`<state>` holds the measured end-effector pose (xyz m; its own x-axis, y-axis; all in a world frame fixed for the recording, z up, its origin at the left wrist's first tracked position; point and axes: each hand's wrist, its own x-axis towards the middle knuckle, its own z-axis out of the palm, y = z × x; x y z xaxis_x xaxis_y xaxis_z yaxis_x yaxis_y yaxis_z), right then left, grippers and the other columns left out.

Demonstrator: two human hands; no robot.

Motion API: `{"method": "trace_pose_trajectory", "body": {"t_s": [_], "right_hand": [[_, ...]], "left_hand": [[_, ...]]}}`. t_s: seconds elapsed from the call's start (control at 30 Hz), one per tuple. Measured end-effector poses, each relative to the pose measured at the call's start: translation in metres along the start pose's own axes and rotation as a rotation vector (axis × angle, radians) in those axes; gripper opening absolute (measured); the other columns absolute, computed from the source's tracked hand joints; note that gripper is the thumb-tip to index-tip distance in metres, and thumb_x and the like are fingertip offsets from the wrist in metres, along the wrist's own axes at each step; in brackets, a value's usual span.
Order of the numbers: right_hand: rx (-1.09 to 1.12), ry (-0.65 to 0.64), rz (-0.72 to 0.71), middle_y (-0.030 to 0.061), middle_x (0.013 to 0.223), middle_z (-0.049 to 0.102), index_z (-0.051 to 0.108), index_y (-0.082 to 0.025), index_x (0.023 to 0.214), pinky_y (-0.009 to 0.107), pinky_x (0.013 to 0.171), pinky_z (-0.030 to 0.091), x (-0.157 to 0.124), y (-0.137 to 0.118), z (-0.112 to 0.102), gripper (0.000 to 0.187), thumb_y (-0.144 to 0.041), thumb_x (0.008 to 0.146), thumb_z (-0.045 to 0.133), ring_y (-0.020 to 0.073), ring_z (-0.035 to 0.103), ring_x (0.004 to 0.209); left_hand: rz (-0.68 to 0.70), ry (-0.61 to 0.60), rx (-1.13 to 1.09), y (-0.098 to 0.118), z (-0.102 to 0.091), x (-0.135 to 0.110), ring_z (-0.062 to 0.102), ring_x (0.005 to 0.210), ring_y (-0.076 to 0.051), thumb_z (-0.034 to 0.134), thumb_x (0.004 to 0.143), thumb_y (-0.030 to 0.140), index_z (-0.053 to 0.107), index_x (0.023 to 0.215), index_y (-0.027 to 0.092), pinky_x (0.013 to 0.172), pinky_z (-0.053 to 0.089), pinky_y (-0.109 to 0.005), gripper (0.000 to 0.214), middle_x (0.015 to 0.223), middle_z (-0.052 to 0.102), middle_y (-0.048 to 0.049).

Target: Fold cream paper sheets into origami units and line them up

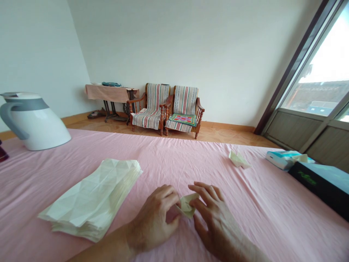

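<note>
A small folded piece of pale yellow-green paper (187,206) is between my hands, just above or on the pink cloth. My left hand (155,214) pinches its left edge, fingers curled and thumb below. On the other side, my right hand (214,214) has its index finger at the paper's right edge with the thumb bent underneath; its other fingers stretch forward off the paper. To the left lies a thick stack of creased pale paper sheets (95,193). Farther back on the right sits another folded paper piece (239,159), resembling a small boat.
A pink cloth (174,156) covers the table. At the back left stands a white and grey jug (40,123). Along the right are a blue tissue pack (283,159) and a black box (319,182). Beyond the table are two wooden chairs (155,105) and a cloth-covered stand (109,92).
</note>
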<state>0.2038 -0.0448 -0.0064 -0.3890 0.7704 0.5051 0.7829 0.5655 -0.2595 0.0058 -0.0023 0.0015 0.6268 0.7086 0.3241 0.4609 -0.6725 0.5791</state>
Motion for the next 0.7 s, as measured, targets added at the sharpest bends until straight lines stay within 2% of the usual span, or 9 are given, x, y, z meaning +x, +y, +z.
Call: {"method": "trace_pose_trajectory", "body": {"t_s": [0.1, 0.2, 0.4, 0.6, 0.7], "right_hand": [[0.026, -0.021, 0.019, 0.0073, 0.127, 0.058, 0.061, -0.020, 0.097, 0.046, 0.098, 0.037, 0.0004, -0.0026, -0.0019, 0.030, -0.004, 0.074, 0.052, 0.0266, 0.044, 0.122], [0.039, -0.051, 0.040, 0.0077, 0.126, 0.058, 0.061, -0.020, 0.096, 0.045, 0.098, 0.038, 0.0009, -0.0041, -0.0028, 0.030, -0.004, 0.072, 0.052, 0.0269, 0.044, 0.122], [0.049, -0.046, 0.059, 0.0069, 0.133, 0.055, 0.062, -0.022, 0.098, 0.048, 0.099, 0.036, 0.0026, -0.0027, 0.0015, 0.027, -0.008, 0.075, 0.057, 0.0283, 0.042, 0.125], [0.078, -0.037, 0.053, 0.0050, 0.129, 0.058, 0.064, -0.023, 0.097, 0.045, 0.098, 0.038, 0.0020, -0.0015, 0.0057, 0.028, -0.003, 0.078, 0.057, 0.0260, 0.044, 0.123], [0.088, -0.036, 0.056, 0.0050, 0.126, 0.060, 0.065, -0.022, 0.095, 0.044, 0.097, 0.038, 0.0005, 0.0001, 0.0056, 0.026, -0.004, 0.079, 0.058, 0.0259, 0.046, 0.121]], "left_hand": [[-0.041, -0.035, -0.004, 0.0029, 0.0000, 0.0005, 0.052, 0.094, -0.021, 0.060, 0.063, 0.002, 0.058, 0.089, 0.020, 0.085, 0.044, -0.032, 0.032, 0.096, 0.056, -0.0018], [-0.067, -0.022, -0.008, 0.0019, 0.0035, 0.0010, 0.053, 0.093, -0.020, 0.057, 0.067, 0.000, 0.058, 0.088, 0.020, 0.083, 0.044, -0.030, 0.029, 0.095, 0.056, -0.0017], [-0.028, -0.038, -0.020, -0.0013, 0.0043, 0.0009, 0.053, 0.092, -0.018, 0.051, 0.069, -0.007, 0.062, 0.087, 0.020, 0.082, 0.043, -0.028, 0.034, 0.094, 0.055, -0.0016], [0.007, -0.036, -0.076, -0.0004, 0.0027, -0.0006, 0.053, 0.098, -0.017, 0.049, 0.069, -0.009, 0.063, 0.095, 0.023, 0.088, 0.043, -0.028, 0.044, 0.101, 0.055, -0.0014], [0.007, -0.049, -0.074, -0.0020, 0.0021, -0.0009, 0.054, 0.096, -0.018, 0.051, 0.070, -0.009, 0.064, 0.093, 0.021, 0.087, 0.043, -0.028, 0.040, 0.100, 0.056, -0.0021]]}}
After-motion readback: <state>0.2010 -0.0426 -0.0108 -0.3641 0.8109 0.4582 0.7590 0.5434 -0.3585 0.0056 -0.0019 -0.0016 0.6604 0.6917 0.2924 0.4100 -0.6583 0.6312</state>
